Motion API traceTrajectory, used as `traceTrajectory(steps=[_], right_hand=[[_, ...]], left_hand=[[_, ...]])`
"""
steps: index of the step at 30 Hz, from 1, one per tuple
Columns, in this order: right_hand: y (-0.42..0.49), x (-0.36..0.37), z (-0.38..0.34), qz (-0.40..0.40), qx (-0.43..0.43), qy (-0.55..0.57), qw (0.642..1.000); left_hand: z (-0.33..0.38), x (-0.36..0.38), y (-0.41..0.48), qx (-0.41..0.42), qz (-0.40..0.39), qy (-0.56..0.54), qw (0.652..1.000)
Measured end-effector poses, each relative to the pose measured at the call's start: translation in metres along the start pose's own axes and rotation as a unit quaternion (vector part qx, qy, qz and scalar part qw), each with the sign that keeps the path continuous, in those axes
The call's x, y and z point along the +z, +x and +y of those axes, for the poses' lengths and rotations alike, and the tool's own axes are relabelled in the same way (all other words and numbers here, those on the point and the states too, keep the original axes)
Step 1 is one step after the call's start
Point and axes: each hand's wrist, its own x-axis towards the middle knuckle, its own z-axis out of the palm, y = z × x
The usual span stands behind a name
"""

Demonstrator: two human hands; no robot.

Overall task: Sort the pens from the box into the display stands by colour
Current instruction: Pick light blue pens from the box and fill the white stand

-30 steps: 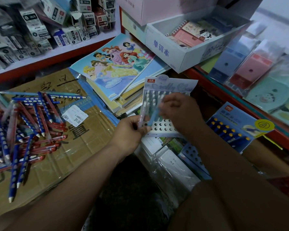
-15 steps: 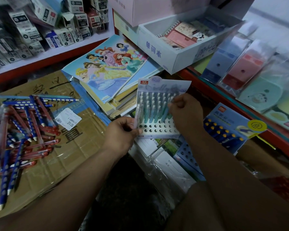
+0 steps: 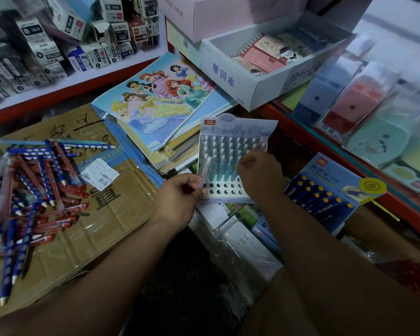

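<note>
While I've got both hands up at the stand, this is how it all looks:

Pen in my left hand (image 3: 180, 196): one pale, see-through pen (image 3: 205, 174), pinched between thumb and fingers, tilted up against the stand's left edge.

Right hand (image 3: 261, 177): fingers curled down on the teal pens (image 3: 222, 170) standing in the front filled row; can't tell if I'm actually gripping one or just touching.

Light stand (image 3: 224, 189): white card tray full of round holes, pale blue backing card with a red logo tag. Back rows are packed with white-capped pens, too blurry to count. Roughly four teal barrels in the front filled row, then two rows of empty holes nearest me.

Dark blue stand (image 3: 325, 190): just right of my right wrist, rows of navy pens with yellow tips, around a dozen showing.

Loose pile (image 3: 29, 187): far left on the cardboard (image 3: 102, 229), a heap of dotted blue and red pens, way too tangled to count.

Stands total: two.
</note>
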Motion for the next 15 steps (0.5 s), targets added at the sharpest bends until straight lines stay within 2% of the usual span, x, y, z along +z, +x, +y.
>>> traceTrajectory(steps=[4, 6, 8, 10, 13, 15], right_hand=[[-0.005, -0.011, -0.003, -0.013, 0.033, -0.03, 0.999], [-0.012, -0.019, -0.008, -0.049, 0.027, 0.051, 0.997], [-0.024, -0.023, -0.017, -0.14, 0.005, 0.159, 0.977], [-0.031, -0.021, -0.022, -0.194, -0.032, 0.197, 0.961], [-0.033, -0.019, -0.025, -0.176, -0.053, 0.177, 0.967], [-0.028, -0.02, -0.022, -0.132, -0.053, 0.159, 0.977]], left_hand=[[0.0, 0.002, 0.0, 0.006, 0.0, 0.007, 1.0], [0.002, 0.003, -0.001, 0.014, -0.005, 0.011, 1.0], [0.001, 0.005, -0.001, 0.018, -0.017, -0.002, 1.0], [0.001, 0.009, -0.001, 0.024, -0.032, -0.009, 0.999], [-0.002, 0.016, -0.001, 0.025, -0.039, -0.017, 0.999], [-0.002, 0.017, 0.0, 0.037, -0.028, -0.006, 0.999]])
